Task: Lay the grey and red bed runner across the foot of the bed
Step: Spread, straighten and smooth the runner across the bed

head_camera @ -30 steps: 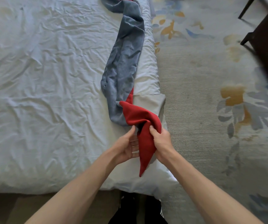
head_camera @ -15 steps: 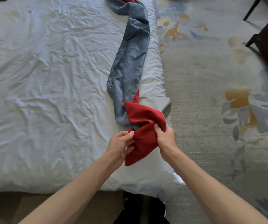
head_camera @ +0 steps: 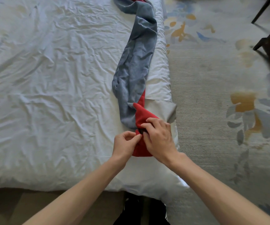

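Currently the bed runner [head_camera: 135, 69] lies bunched and twisted lengthwise along the right edge of the bed [head_camera: 49, 95], not spread flat. Grey side mostly up, running from the far edge of view down to the near right corner; red side shows at the far end and again at the near end, where the fabric is folded over itself. Both hands are on that near red end. Left hand [head_camera: 125, 144] sits on the left of the red fold, thumb and fingertips pinched on the fabric edge, grip closed on the runner. Right hand [head_camera: 159, 140] lies over the top of the red fold from the right, fingers curled down onto the cloth; they press on it, but whether they actually clamp it I cannot tell. The two hands are just beside each other, fingertips nearly touching. White duvet is heavily creased; a flat light-grey fabric panel [head_camera: 162, 109] shows at the bed edge just right of the red end. Patterned carpet [head_camera: 212, 95] to the right of the bed, dark furniture legs [head_camera: 261, 13] at far right. Dark shoes [head_camera: 140, 210] visible at the near edge, below the bed corner.
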A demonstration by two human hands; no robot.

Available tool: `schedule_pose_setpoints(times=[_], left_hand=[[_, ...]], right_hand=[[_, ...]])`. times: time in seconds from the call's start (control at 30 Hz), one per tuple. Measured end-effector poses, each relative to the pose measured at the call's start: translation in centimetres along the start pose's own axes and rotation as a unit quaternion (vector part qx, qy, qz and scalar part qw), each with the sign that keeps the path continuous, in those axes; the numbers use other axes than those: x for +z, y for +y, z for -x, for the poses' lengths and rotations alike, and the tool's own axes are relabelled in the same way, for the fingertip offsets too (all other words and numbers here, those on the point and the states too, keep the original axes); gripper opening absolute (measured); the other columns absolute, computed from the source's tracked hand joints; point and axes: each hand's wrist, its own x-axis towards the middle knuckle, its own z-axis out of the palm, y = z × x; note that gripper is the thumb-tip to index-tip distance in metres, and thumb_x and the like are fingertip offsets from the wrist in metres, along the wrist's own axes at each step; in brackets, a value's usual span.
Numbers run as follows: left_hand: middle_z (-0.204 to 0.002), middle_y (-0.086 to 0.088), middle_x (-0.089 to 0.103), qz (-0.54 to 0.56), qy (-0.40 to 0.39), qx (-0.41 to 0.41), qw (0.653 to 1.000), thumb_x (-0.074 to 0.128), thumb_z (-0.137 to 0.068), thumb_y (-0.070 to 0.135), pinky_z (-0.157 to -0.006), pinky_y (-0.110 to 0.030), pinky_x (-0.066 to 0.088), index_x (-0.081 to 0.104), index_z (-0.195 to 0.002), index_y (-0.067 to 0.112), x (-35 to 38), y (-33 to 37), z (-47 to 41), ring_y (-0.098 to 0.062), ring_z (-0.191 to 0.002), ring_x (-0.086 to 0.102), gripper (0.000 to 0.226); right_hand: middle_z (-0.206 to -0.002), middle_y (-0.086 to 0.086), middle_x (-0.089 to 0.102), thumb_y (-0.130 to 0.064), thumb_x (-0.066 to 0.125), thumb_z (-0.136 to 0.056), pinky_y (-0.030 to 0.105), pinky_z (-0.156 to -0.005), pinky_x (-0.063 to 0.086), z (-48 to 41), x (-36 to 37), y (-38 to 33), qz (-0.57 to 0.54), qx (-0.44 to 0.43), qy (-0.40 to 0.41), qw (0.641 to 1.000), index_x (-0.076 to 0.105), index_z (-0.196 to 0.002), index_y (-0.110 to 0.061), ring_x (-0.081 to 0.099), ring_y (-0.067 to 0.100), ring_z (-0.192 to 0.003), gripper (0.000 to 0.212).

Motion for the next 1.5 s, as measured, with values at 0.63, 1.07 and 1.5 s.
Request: schedule_pose_setpoints(times=[0.63, 1.07, 1.5], left_hand=[[-0.068, 0.003, 0.064, -0.238, 0.05, 0.043, 0.969, 0.066, -0.081, 0.03, -0.076, -0.039, 0.049, 0.057, -0.067, 0.017, 1.6, -5.0, 3.0, -0.016, -0.071, 0.061, 0.021], [-0.085, 0.0, 0.068, -0.418, -0.013, 0.216, 0.882, 0.059, -0.081, 0.045, -0.069, -0.033, 0.034, 0.062, -0.083, 0.019, 4.3, -10.3, 2.6, -0.023, -0.082, 0.061, 0.027], [-0.072, -0.005, 0.071, -0.253, 0.017, 0.015, 0.967, 0.059, -0.088, 0.032, -0.071, -0.039, 0.053, 0.07, -0.072, 0.01, 0.7, -8.4, -5.7, -0.02, -0.071, 0.066, 0.03]], right_hand=[[-0.092, 0.017, 0.063, -0.012, 0.048, -0.086, 0.04, -0.069, 0.048, -1.1, 1.6, 5.1, 0.086, 0.293, -0.107, 0.946, 0.048, -0.094, -0.008, 0.061, 0.037, -0.084, 0.009], [-0.092, 0.008, 0.065, -0.023, 0.056, -0.089, 0.032, -0.054, 0.036, -1.7, 8.3, 2.0, 0.193, 0.068, -0.296, 0.933, 0.062, -0.091, -0.01, 0.064, 0.03, -0.081, 0.014], [-0.072, 0.01, 0.057, 0.001, 0.066, -0.075, 0.036, -0.049, 0.043, 1.2, 7.4, 6.2, 0.141, 0.001, -0.163, 0.977, 0.058, -0.069, -0.007, 0.058, 0.03, -0.066, 0.013]])
